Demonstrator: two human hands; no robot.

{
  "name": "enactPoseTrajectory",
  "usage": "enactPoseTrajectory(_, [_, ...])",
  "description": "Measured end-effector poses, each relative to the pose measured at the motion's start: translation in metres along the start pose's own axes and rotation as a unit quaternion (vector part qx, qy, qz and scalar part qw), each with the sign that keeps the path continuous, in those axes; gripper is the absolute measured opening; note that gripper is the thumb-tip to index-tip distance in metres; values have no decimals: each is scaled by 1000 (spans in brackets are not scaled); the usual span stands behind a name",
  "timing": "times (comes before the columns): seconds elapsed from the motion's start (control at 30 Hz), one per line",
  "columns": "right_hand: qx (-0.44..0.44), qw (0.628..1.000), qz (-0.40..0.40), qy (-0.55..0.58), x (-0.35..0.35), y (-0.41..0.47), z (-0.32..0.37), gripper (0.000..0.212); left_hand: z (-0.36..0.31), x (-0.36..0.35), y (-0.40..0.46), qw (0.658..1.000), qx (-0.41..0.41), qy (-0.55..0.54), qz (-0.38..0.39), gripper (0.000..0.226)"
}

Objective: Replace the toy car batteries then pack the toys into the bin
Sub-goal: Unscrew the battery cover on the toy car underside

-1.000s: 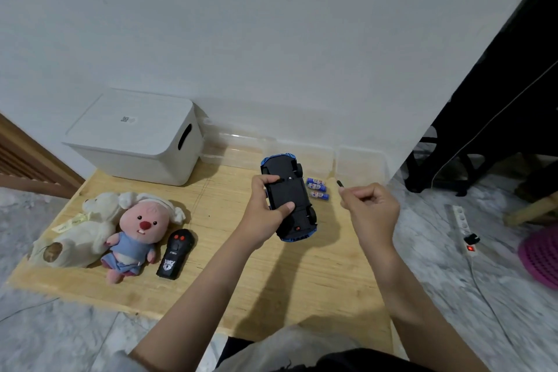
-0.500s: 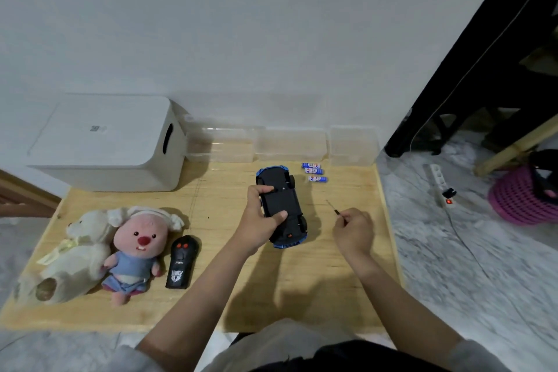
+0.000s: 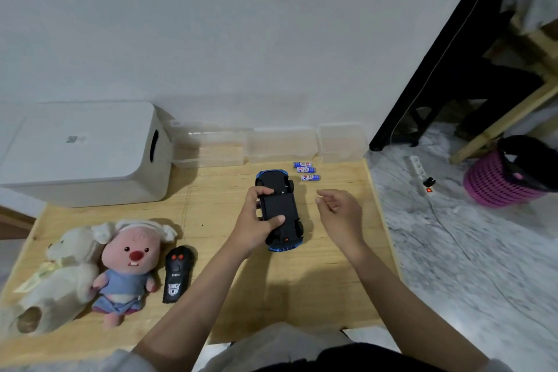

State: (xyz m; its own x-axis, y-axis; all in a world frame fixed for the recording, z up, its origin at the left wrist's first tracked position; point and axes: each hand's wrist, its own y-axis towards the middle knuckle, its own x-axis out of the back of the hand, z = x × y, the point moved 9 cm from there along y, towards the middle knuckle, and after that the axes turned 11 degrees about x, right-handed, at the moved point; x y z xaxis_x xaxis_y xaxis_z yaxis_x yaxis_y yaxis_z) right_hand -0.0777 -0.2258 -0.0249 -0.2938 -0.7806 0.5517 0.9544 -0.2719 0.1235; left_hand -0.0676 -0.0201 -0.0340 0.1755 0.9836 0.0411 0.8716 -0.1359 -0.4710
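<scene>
Batteries (image 3: 306, 170) beside upturned toy car (image 3: 279, 208)

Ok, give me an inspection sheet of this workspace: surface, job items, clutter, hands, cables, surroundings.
Surface: low wooden table against a white wall.
Job's things: toy car upside down; three batteries lying behind it; black remote; pink plush and white plush at the left; white lidded bin, closed.
Clutter: clear plastic boxes along the wall.
Grippers: left hand grips the car; right hand hovers beside it, fingers loose, holding nothing seen.
Cables: power strip with cord on the floor, red light on.
Surroundings: marble floor, pink basket, dark furniture at the right.
</scene>
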Motion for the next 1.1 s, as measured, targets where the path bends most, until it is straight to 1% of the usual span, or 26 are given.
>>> enactPoseTrajectory(0.07, [30,998,0,62,-4,1,23,17,-3,-1,1,1000,-10,7,9,50])
enactPoseTrajectory(0.13, [63,994,12,91,-10,3,39,21,-6,-2,1,999,-22,18,17,50])
enactPoseTrajectory(0.2, [82,993,26,84,-17,6,46,23,-11,-2,2,999,-36,25,23,50])
enactPoseTrajectory(0.3, [88,993,46,58,-25,8,47,24,-17,-1,3,998,-48,26,27,50])
enactPoseTrajectory(0.53, [102,992,56,37,-32,18,55,14,-23,6,9,997,-58,34,33,51])
enactPoseTrajectory(0.67, [67,991,68,89,-32,28,55,10,-26,6,13,997,-55,31,44,52])
enactPoseTrajectory(0.8, [26,983,101,150,-33,37,51,16,-27,3,18,997,-44,24,55,57])
enactPoseTrajectory(0.87, [16,980,109,167,-32,40,49,16,-28,2,21,997,-40,20,60,59])
enactPoseTrajectory(1.0, [-10,976,103,191,-27,42,42,8,-23,-3,25,997,-18,22,71,64])
enactPoseTrajectory(1.1, [-23,973,91,209,-18,44,37,8,-19,-5,26,997,-9,27,74,65])
